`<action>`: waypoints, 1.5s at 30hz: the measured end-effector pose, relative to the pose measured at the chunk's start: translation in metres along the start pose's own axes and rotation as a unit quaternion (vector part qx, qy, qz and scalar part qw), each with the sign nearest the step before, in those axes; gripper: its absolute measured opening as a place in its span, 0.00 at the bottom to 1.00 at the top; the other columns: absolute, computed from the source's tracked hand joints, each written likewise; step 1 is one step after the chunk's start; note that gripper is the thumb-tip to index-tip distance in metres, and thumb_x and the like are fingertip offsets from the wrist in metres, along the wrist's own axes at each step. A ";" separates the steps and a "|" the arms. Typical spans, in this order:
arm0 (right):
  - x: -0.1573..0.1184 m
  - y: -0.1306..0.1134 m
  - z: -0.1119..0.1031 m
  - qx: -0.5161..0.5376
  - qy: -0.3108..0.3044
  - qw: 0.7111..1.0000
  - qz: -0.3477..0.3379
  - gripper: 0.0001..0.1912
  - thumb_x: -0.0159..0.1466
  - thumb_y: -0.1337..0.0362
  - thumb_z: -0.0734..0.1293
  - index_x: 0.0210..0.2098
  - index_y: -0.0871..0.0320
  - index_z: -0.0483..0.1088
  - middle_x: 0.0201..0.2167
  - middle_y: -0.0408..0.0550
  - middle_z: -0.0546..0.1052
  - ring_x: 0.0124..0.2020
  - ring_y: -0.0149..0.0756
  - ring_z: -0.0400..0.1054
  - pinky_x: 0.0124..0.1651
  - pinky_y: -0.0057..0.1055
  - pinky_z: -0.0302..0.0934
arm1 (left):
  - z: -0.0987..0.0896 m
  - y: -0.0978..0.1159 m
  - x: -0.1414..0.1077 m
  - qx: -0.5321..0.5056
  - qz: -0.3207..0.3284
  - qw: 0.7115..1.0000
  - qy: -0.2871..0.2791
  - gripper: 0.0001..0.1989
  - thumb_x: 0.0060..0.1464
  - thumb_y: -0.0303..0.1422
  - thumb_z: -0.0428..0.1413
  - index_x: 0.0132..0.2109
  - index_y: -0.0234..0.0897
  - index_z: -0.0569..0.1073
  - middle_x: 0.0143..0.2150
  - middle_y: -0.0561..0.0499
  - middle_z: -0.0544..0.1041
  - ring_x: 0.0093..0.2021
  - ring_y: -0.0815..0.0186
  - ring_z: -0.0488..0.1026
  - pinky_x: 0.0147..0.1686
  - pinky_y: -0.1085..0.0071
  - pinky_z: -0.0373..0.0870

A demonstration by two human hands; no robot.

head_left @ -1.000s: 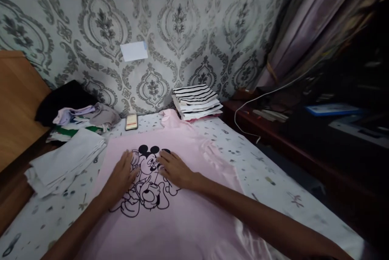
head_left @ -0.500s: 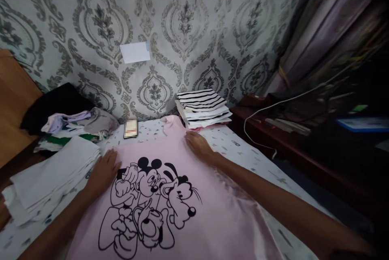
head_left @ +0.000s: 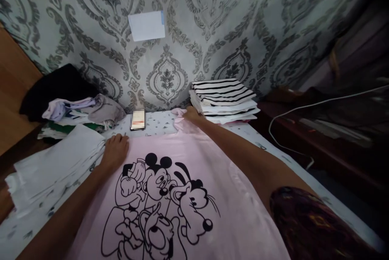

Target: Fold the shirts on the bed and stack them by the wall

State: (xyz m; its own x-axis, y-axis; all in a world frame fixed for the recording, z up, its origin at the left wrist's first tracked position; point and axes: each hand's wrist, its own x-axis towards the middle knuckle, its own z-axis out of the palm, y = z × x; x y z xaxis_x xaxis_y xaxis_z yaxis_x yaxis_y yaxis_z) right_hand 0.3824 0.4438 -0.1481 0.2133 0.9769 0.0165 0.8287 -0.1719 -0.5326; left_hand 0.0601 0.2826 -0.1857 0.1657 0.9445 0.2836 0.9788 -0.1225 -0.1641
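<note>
A pink shirt (head_left: 231,195) with black cartoon line figures lies spread over the patterned white sheet (head_left: 158,122). My left hand (head_left: 117,148) rests on the shirt's far left corner, its fingers bent over the edge; whether they pinch the cloth is hard to see. Farther off, my right hand (head_left: 192,115) is closed at the bunched pink sleeve, beside the folded stack. Striped and white folded clothes (head_left: 225,98) make up that stack, close to the wall. Folded white cloths (head_left: 57,163) lie left of my left forearm.
A phone-like object (head_left: 137,119) with a blurred screen stands near the wall. Crumpled clothes (head_left: 105,110) and a black cloth (head_left: 57,90) are heaped at left. A white cable (head_left: 282,110) runs over dark furniture (head_left: 322,138) at right.
My right hand has moved away from me along the shirt's far right part to the sleeve, which is more bunched. The view has shifted, and a dark patterned sleeve shows on my right arm.
</note>
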 end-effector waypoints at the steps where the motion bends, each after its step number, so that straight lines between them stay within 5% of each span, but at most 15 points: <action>1: -0.003 0.002 0.000 0.000 -0.006 1.000 -0.012 0.11 0.58 0.70 0.71 0.42 0.64 0.76 0.41 0.58 0.80 0.45 0.45 0.73 0.44 0.30 0.64 | -0.002 0.000 0.001 0.006 -0.003 1.000 0.001 0.19 0.65 0.32 0.43 0.52 0.31 0.75 0.46 0.37 0.74 0.49 0.49 0.70 0.51 0.53 0.66; 7: -0.050 0.008 -0.021 0.026 0.030 0.995 -0.089 0.08 0.62 0.63 0.66 0.39 0.57 0.74 0.37 0.48 0.78 0.42 0.40 0.71 0.43 0.30 0.61 | -0.027 0.001 0.003 0.011 0.025 1.000 -0.011 0.16 0.63 0.31 0.44 0.45 0.31 0.75 0.44 0.38 0.74 0.48 0.49 0.71 0.49 0.54 0.66; 12: -0.138 0.049 -0.060 0.200 0.087 0.957 -0.190 0.04 0.58 0.63 0.64 0.31 0.57 0.67 0.27 0.42 0.71 0.30 0.34 0.64 0.33 0.29 0.57 | -0.058 -0.002 -0.026 0.002 0.063 0.998 0.000 0.17 0.62 0.31 0.41 0.44 0.35 0.74 0.45 0.39 0.77 0.47 0.51 0.73 0.56 0.50 0.62; 18: -0.272 0.128 -0.084 0.178 0.020 0.955 -0.236 0.03 0.59 0.66 0.62 0.30 0.55 0.62 0.28 0.42 0.69 0.29 0.33 0.61 0.32 0.30 0.56 | -0.058 -0.021 -0.083 0.018 0.119 0.993 -0.005 0.18 0.59 0.30 0.40 0.43 0.37 0.74 0.48 0.40 0.79 0.51 0.51 0.73 0.62 0.45 0.55; 22: -0.315 0.151 -0.083 0.154 -0.029 0.962 -0.223 0.02 0.60 0.67 0.62 0.31 0.55 0.63 0.30 0.43 0.70 0.29 0.33 0.61 0.31 0.29 0.56 | -0.051 -0.029 -0.093 0.025 0.125 0.991 -0.043 0.19 0.55 0.29 0.44 0.48 0.36 0.76 0.52 0.38 0.79 0.53 0.49 0.74 0.60 0.44 0.58; 34: -0.341 0.143 -0.117 0.339 0.013 0.932 -0.123 0.08 0.60 0.61 0.66 0.29 0.55 0.62 0.27 0.40 0.66 0.29 0.30 0.59 0.32 0.29 0.56 | -0.083 -0.022 -0.093 0.081 0.069 0.994 -0.038 0.26 0.64 0.31 0.35 0.52 0.32 0.76 0.55 0.36 0.77 0.55 0.51 0.74 0.61 0.48 0.57; 40: -0.337 0.161 -0.134 0.264 -0.197 0.935 -0.132 0.12 0.59 0.54 0.70 0.32 0.58 0.72 0.24 0.41 0.70 0.23 0.28 0.61 0.24 0.26 0.54 | -0.074 -0.021 -0.113 0.076 0.109 0.986 -0.097 0.27 0.63 0.31 0.35 0.54 0.33 0.76 0.56 0.36 0.77 0.57 0.49 0.73 0.63 0.44 0.53; 43: -0.302 0.159 -0.135 0.272 -0.088 0.955 -0.077 0.16 0.63 0.51 0.65 0.29 0.58 0.71 0.26 0.43 0.74 0.20 0.28 0.63 0.23 0.27 0.57 | -0.075 -0.023 -0.115 0.012 0.117 0.986 -0.121 0.25 0.63 0.37 0.39 0.52 0.36 0.78 0.55 0.37 0.78 0.58 0.46 0.72 0.62 0.41 0.53; 45: -0.270 0.151 -0.132 0.176 -0.027 0.984 -0.032 0.18 0.66 0.53 0.62 0.26 0.58 0.70 0.26 0.44 0.75 0.19 0.29 0.66 0.26 0.28 0.59 | -0.081 -0.022 -0.111 -0.053 0.116 0.983 -0.129 0.23 0.63 0.43 0.43 0.49 0.39 0.78 0.53 0.39 0.80 0.55 0.47 0.74 0.60 0.44 0.58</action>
State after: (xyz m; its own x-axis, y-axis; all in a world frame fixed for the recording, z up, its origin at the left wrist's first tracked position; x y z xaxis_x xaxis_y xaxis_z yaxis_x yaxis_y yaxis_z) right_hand 0.5181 0.1378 -0.1215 0.1313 0.9912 0.0188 0.6076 -0.0655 -0.7915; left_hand 0.0301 0.1560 -0.1374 0.3636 0.9315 -0.0016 0.9274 -0.3622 -0.0938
